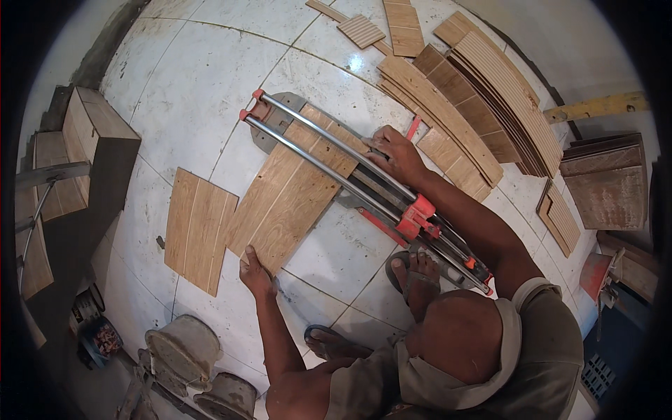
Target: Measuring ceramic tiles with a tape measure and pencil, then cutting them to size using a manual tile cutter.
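Note:
A wood-look floor tile [290,199] lies slantwise on the bed of a manual tile cutter [418,218], under its two steel rails. My left hand [256,273] grips the tile's near edge, thumb on top and fingers mostly hidden below. Across the cutter, my right hand [396,155] is closed beside the far rail, close to the tile's right end; whatever its fingers hold is too small to make out. The cutter's red carriage sits toward the near right end of the rails. To the left of the tile, another wood-look piece [199,227] rests on the white floor.
Stacked wood-look tiles [483,105] and cut strips [361,31] lie at the far right. Brown tiles [605,182] lean by the right wall. Tiled steps [98,133] rise at left, with dirty buckets [183,346] at lower left. My sandaled feet stand near the cutter.

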A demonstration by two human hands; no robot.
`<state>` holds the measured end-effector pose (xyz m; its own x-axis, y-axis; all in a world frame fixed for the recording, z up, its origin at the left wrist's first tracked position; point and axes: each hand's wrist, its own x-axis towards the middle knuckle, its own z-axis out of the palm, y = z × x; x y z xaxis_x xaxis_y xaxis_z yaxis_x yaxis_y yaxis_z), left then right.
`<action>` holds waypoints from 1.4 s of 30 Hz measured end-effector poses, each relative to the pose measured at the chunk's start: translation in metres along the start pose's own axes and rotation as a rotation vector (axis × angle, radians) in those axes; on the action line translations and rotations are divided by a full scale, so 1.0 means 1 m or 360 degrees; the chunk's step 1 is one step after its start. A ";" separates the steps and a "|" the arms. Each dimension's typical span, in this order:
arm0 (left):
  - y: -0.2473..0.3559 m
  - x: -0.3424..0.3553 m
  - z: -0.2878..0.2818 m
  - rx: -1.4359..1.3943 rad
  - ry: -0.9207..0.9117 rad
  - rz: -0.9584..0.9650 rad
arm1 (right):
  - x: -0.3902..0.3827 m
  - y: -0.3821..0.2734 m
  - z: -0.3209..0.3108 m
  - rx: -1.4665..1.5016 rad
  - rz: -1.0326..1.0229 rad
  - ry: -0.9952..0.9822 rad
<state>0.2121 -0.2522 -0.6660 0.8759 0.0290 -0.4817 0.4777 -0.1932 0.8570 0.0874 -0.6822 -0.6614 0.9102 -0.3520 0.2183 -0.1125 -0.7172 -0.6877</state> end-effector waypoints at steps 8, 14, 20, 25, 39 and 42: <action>0.006 -0.002 0.002 0.0085 0.0072 -0.0030 | -0.038 -0.011 -0.056 0.0118 0.0277 0.0174; 0.003 -0.001 0.002 -0.0002 0.0051 -0.0072 | -0.211 -0.031 -0.159 -0.0280 0.1096 -0.0185; 0.005 0.000 0.001 0.0039 0.0030 -0.0019 | -0.352 -0.082 -0.179 -0.0101 0.1616 -0.0118; 0.004 0.002 0.001 0.0010 0.0012 -0.0060 | -0.360 -0.091 -0.171 -0.0039 0.1749 -0.0095; 0.006 -0.001 0.003 -0.0040 -0.0088 -0.0042 | -0.302 -0.084 -0.174 -0.0190 0.1242 -0.0506; 0.007 0.000 0.002 -0.0028 -0.0061 -0.0111 | -0.276 -0.064 -0.178 0.0430 0.1790 -0.0965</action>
<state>0.2153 -0.2556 -0.6602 0.8373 0.0042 -0.5467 0.5390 -0.1745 0.8241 -0.2275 -0.6463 -0.5542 0.4124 -0.3000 -0.8602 -0.9065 -0.0414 -0.4202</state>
